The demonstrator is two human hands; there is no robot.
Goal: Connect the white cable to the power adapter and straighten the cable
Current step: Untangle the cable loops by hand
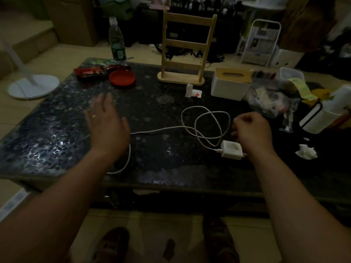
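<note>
A white power adapter (232, 150) lies on the dark table (57, 133), right of centre. The white cable (206, 120) is plugged into its left side. From there it runs up into overlapping loops, then left across the table and under my left hand. It curves down near the front edge. My left hand (107, 122) hovers flat over the table with fingers spread and holds nothing. My right hand (250, 130) sits just above and right of the adapter, fingers curled; I cannot see whether it pinches the cable.
A red lid (122, 77), snack packets, a plastic bottle (116, 39) and a wooden stand (185, 48) line the far side. A white tissue box (230, 83), a plastic bag of clutter (271, 99) and a crumpled tissue (306, 151) crowd the right.
</note>
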